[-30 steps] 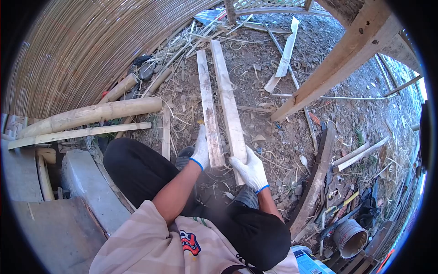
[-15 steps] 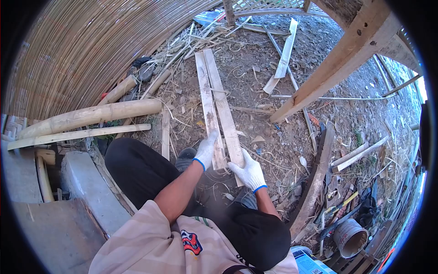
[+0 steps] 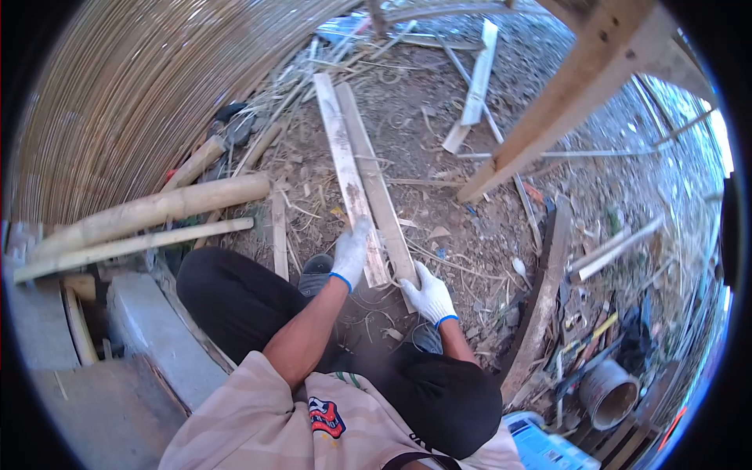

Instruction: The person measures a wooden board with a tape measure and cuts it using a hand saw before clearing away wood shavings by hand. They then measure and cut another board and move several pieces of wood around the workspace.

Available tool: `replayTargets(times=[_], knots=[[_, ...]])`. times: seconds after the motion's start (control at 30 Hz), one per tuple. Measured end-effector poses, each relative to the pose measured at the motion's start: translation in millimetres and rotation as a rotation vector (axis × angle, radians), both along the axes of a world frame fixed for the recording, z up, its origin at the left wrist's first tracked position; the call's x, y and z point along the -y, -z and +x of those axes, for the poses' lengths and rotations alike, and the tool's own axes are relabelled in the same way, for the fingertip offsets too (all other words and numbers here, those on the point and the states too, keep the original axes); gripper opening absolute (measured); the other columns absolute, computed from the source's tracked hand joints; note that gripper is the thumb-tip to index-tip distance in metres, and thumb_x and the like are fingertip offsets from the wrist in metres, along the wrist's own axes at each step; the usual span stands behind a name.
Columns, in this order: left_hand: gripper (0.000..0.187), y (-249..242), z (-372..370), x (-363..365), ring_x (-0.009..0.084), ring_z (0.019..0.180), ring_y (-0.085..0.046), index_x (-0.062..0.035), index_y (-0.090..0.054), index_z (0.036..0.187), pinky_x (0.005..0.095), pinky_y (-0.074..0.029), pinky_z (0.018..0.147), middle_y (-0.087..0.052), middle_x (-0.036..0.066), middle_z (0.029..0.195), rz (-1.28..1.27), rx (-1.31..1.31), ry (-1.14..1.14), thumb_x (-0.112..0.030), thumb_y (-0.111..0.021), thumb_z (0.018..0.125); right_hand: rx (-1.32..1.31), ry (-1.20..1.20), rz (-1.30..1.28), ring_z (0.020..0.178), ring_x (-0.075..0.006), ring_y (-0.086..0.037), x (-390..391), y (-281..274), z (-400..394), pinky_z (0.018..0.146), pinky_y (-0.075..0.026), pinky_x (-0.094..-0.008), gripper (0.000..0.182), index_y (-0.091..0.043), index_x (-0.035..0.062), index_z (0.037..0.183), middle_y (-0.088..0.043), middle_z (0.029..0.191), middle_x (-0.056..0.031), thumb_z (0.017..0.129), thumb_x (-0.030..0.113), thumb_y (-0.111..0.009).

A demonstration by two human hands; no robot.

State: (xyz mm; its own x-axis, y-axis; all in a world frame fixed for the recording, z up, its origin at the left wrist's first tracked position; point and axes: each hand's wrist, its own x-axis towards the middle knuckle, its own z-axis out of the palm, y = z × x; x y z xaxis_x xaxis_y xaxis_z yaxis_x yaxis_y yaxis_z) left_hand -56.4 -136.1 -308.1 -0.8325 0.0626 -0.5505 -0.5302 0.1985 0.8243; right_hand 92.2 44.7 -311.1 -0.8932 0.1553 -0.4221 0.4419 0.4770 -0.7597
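Observation:
Two long, flat, pale slats, of wood or split bamboo, stretch away from me side by side over the ground. My left hand (image 3: pixel 352 252), in a white knit glove with a blue cuff, grips the left slat (image 3: pixel 339 145) near its close end. That slat has dark brown stains along its face. The right slat (image 3: pixel 371 176) is plainer, and my right hand (image 3: pixel 430 294), gloved the same way, holds its near end from the right side. A narrow gap runs between the slats. Some fingers of both hands are hidden.
A thick bamboo pole (image 3: pixel 157 202) and a thin strip (image 3: pixel 133 248) lie at left by a reed wall (image 3: pixel 117 102). A slanting wooden post (image 3: pixel 556 102) stands front right. On the right are a curved dark plank (image 3: pixel 540 298) and a bucket (image 3: pixel 609 394). Scraps litter the soil.
The far ends of both slats have swung slightly left. The left slat's far end now reaches a little beyond the right one's. My view has shifted a bit; both hands keep their hold.

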Motion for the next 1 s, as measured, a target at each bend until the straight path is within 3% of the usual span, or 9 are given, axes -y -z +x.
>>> replayTargets(times=[0.07, 0.13, 0.2, 0.33, 0.47, 0.5, 0.63, 0.77, 1.0], knots=[[0.072, 10, -3, 0, 0.0214, 0.098, -0.067, 0.0082, -0.061, 0.138, 0.0384, -0.054, 0.093, -0.071, 0.013, 0.116, 0.041, 0.002, -0.011, -0.056, -0.06, 0.106, -0.01, 0.026, 0.037, 0.116, -0.046, -0.069, 2, -7, 5, 0.097, -0.055, -0.0526, 0.069, -0.052, 0.0058, 0.151, -0.07, 0.126, -0.0307, 0.097, 0.048, -0.068], [0.061, 15, 0, -8, 0.0185, 0.085, -0.07, 0.0001, -0.067, 0.117, 0.0361, -0.059, 0.077, -0.071, 0.009, 0.096, 0.107, -0.003, -0.101, -0.059, -0.056, 0.108, -0.036, 0.032, 0.154, 0.115, -0.0447, -0.068, 4, -25, 14, 0.099, -0.055, -0.0513, 0.064, -0.055, 0.0067, 0.148, -0.069, 0.127, -0.0258, 0.098, 0.045, -0.068], [0.067, 19, 4, -7, 0.0211, 0.096, -0.07, 0.003, -0.06, 0.137, 0.036, -0.059, 0.087, -0.071, 0.012, 0.111, 0.203, 0.111, -0.074, -0.056, -0.06, 0.106, -0.179, 0.154, 0.221, 0.116, -0.044, -0.067, -2, -41, 28, 0.099, -0.055, -0.0505, 0.061, -0.056, 0.007, 0.146, -0.067, 0.129, -0.024, 0.098, 0.042, -0.068], [0.068, 44, 2, 3, 0.0243, 0.096, -0.071, 0.0056, -0.058, 0.136, 0.0396, -0.059, 0.089, -0.071, 0.013, 0.11, 0.236, 0.117, -0.013, -0.056, -0.056, 0.108, -0.355, 0.678, 0.352, 0.121, -0.0401, -0.067, -53, -72, 71, 0.103, -0.054, -0.0468, 0.055, -0.063, 0.0035, 0.14, -0.067, 0.132, -0.0219, 0.095, 0.032, -0.075], [0.078, 62, -5, 6, 0.0329, 0.11, -0.07, 0.009, -0.053, 0.145, 0.0447, -0.056, 0.099, -0.068, 0.021, 0.129, 0.067, 0.13, 0.0, -0.06, -0.053, 0.108, -0.061, 1.031, 0.92, 0.117, -0.0398, -0.067, -129, -76, 134, 0.101, -0.052, -0.0495, 0.061, -0.065, 0.0019, 0.136, -0.07, 0.127, -0.02, 0.09, 0.038, -0.08], [0.08, 59, -3, 2, 0.034, 0.116, -0.068, 0.0079, -0.05, 0.149, 0.0457, -0.054, 0.103, -0.066, 0.022, 0.135, 0.081, 0.154, -0.005, -0.061, -0.052, 0.108, 0.116, 0.988, 0.925, 0.126, -0.0402, -0.06, -143, -57, 157, 0.105, -0.047, -0.0537, 0.077, -0.057, 0.0029, 0.145, -0.063, 0.138, -0.0213, 0.086, 0.046, -0.081], [0.085, 56, 0, -4, 0.0367, 0.131, -0.062, 0.0039, -0.041, 0.159, 0.0482, -0.048, 0.113, -0.057, 0.023, 0.151, 0.2, 0.185, -0.03, -0.063, -0.051, 0.107, 0.305, 0.876, 0.811, 0.116, -0.0419, -0.061, -139, -33, 166, 0.097, -0.051, -0.0542, 0.093, -0.05, 0.003, 0.149, -0.064, 0.126, -0.0231, 0.078, 0.051, -0.085], [0.085, 42, 2, -10, 0.0373, 0.137, -0.057, 0.0029, -0.038, 0.161, 0.048, -0.044, 0.117, -0.052, 0.021, 0.157, 0.141, 0.216, -0.046, -0.061, -0.051, 0.107, 0.16, 0.907, 0.678, 0.113, -0.0422, -0.062, -101, -63, 137, 0.096, -0.053, -0.0541, 0.089, -0.052, 0.0043, 0.145, -0.064, 0.121, -0.0225, 0.076, 0.048, -0.086], [0.074, 61, 1, -5, 0.0335, 0.132, -0.059, 0.0051, -0.044, 0.156, 0.0447, -0.045, 0.116, -0.056, 0.019, 0.152, 0.107, 0.169, -0.065, -0.052, -0.051, 0.11, -0.077, 0.963, 0.575, 0.122, -0.0431, -0.06, -58, -20, 123, 0.106, -0.049, -0.0517, 0.063, -0.064, 0.0042, 0.135, -0.066, 0.127, -0.0233, 0.083, 0.035, -0.082]])
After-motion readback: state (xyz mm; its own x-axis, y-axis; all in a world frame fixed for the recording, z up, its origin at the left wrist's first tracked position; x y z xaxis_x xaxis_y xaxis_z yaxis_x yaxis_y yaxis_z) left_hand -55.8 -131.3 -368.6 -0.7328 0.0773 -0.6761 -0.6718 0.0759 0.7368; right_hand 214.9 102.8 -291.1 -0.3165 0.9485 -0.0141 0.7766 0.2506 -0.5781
